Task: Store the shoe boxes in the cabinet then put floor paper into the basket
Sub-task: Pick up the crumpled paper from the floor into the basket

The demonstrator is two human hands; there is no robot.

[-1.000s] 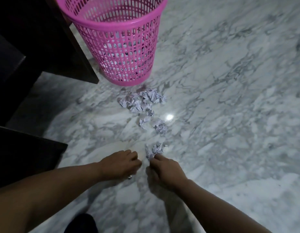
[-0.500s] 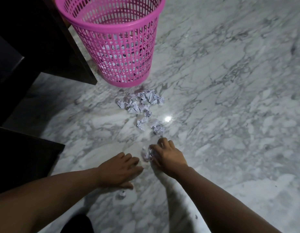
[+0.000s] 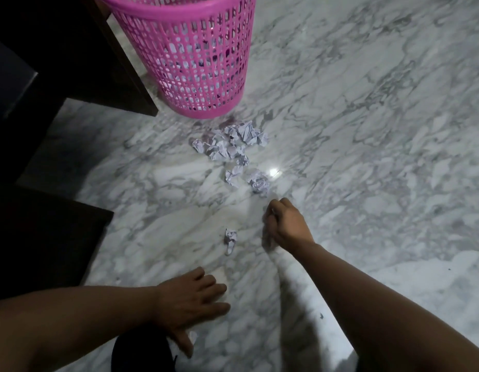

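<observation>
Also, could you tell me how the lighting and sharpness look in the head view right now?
In the head view, the light is dim and bluish; one bright glare spot shines on the marble floor; the right hand is motion-blurred; the dark cabinet shows almost no detail; the pink basket leans from wide-angle distortion.

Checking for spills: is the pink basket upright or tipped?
Upright. The basket stands on its base on the floor, rim upward.

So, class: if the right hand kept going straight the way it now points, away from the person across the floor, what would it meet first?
Most likely the crumpled paper ball just ahead of the right hand, well before the pink basket; depth is hard to judge.
</observation>
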